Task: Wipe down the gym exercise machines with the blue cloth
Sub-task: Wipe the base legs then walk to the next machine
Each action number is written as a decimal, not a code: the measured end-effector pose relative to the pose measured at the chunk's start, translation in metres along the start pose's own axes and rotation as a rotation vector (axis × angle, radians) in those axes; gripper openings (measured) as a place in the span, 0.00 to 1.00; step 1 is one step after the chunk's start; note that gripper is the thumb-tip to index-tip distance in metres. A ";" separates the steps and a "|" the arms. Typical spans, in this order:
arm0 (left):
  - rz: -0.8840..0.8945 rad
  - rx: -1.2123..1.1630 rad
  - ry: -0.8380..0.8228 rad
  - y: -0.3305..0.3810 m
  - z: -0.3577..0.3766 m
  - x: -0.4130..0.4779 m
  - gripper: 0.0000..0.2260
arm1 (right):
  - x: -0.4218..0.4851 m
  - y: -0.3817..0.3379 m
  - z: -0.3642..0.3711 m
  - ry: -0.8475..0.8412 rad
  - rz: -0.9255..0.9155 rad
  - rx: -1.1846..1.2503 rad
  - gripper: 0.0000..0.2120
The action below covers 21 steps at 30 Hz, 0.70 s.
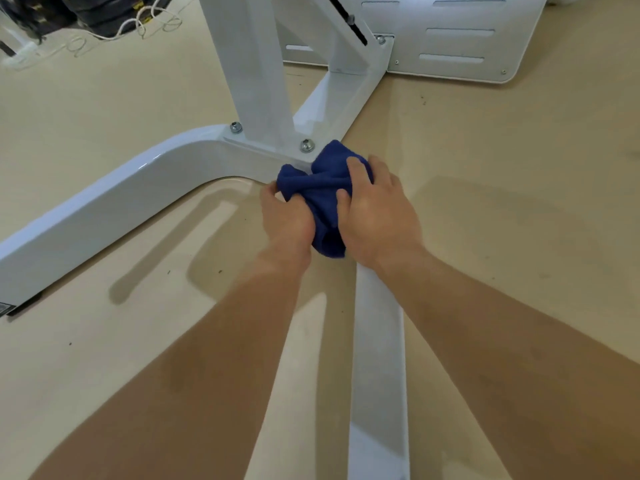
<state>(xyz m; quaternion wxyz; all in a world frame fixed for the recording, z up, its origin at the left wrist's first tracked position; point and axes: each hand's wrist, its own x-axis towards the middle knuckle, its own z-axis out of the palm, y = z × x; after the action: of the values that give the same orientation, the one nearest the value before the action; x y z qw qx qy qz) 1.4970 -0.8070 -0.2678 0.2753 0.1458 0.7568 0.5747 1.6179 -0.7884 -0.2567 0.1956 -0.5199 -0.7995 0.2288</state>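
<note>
Dark blue soft cloth [322, 188], bunched up, sits low on the white painted steel gym machine [256, 64], touching the near edge of its flat bolted base plate [263, 142] (two hex bolts, upright post lands on it). L hand [285, 216] is at the cloth's left end, just near side of plate, fingers curled round the fabric. R hand [377, 216] is on top of the cloth's right half, thumb + fingers clenched into it. Both hands grasp the same cloth, w/ a twisted band of fabric pulled btwn them.

Key relation: the straight flat white base rail [377, 341] runs from plate back toward the person, long axis btwn the two forearms, passing under the R wrist. Cloth is at the rail's plate end, ahead of both wrists. R hand is right over the rail, so nearer. L hand is off to the side over tan floor [485, 168].

Judgement: wiping the joint now. Next stroke prob. a pull along the rail toward the body, R hand leading. The rounded white curved leg [104, 202] left of plate is prob. yet to do; can't tell what's clean.
</note>
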 end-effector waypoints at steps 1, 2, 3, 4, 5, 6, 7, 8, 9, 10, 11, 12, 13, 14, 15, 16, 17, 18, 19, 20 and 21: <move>-0.026 -0.065 0.078 0.006 -0.003 0.008 0.14 | 0.000 0.000 0.001 0.001 0.008 -0.015 0.24; -0.074 -0.120 0.141 0.011 -0.008 0.017 0.14 | 0.001 0.000 0.001 -0.001 0.008 -0.044 0.25; -0.116 -0.178 0.182 0.015 -0.014 0.025 0.11 | 0.002 -0.001 0.001 -0.007 -0.004 -0.077 0.25; -0.139 -0.212 0.199 0.017 -0.019 0.030 0.09 | 0.002 -0.001 0.001 -0.011 -0.017 -0.109 0.24; -0.145 -0.240 0.181 0.019 -0.021 0.030 0.08 | 0.001 0.000 0.001 -0.014 -0.028 -0.135 0.24; -0.115 -0.261 0.139 0.021 -0.020 0.031 0.08 | 0.001 0.000 0.002 -0.015 -0.037 -0.154 0.23; -0.059 -0.230 0.084 0.022 -0.015 0.029 0.09 | 0.002 -0.001 0.001 -0.017 -0.042 -0.167 0.22; -0.010 -0.152 0.023 0.021 -0.008 0.027 0.08 | 0.002 -0.001 0.001 -0.022 -0.037 -0.168 0.21; 0.005 -0.079 -0.025 0.018 0.002 0.024 0.06 | 0.002 -0.001 0.002 -0.027 -0.025 -0.160 0.21; -0.012 -0.047 -0.068 0.013 0.012 0.020 0.07 | 0.002 -0.001 0.002 -0.030 -0.018 -0.153 0.20; -0.024 -0.034 -0.111 0.009 0.020 0.015 0.10 | 0.002 -0.001 0.002 -0.031 -0.017 -0.150 0.20; -0.023 -0.019 -0.150 0.003 0.024 0.011 0.12 | 0.002 -0.001 0.002 -0.028 -0.023 -0.149 0.20; -0.011 0.020 -0.170 -0.002 0.026 0.009 0.11 | 0.002 -0.002 0.001 -0.023 -0.031 -0.146 0.20; 0.010 0.067 -0.177 -0.004 0.026 0.009 0.10 | 0.002 -0.001 0.001 -0.020 -0.034 -0.141 0.21; 0.023 0.116 -0.160 -0.006 0.025 0.014 0.08 | 0.002 -0.001 0.002 -0.023 -0.032 -0.135 0.21; 0.029 0.158 -0.118 -0.006 0.024 0.023 0.07 | 0.001 0.000 0.002 -0.028 -0.028 -0.131 0.21; 0.032 0.196 -0.062 -0.003 0.022 0.034 0.06 | 0.001 0.000 0.002 -0.029 -0.026 -0.130 0.22; 0.034 0.230 -0.005 0.000 0.020 0.047 0.07 | 0.001 0.001 0.003 -0.027 -0.024 -0.128 0.22; 0.029 0.260 0.055 0.004 0.016 0.063 0.09 | 0.001 0.000 0.003 -0.026 -0.022 -0.124 0.22; 0.023 0.290 0.114 0.010 0.012 0.078 0.11 | 0.001 0.000 0.003 -0.026 -0.020 -0.121 0.22; 0.010 0.306 0.159 0.017 0.006 0.094 0.12 | 0.002 0.001 0.004 -0.028 -0.019 -0.121 0.22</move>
<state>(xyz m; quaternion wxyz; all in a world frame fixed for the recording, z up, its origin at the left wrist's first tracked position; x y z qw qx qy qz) 1.4230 -0.7469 -0.2766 0.1862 0.1436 0.8542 0.4637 1.6156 -0.7873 -0.2600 0.1547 -0.5199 -0.8194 0.1853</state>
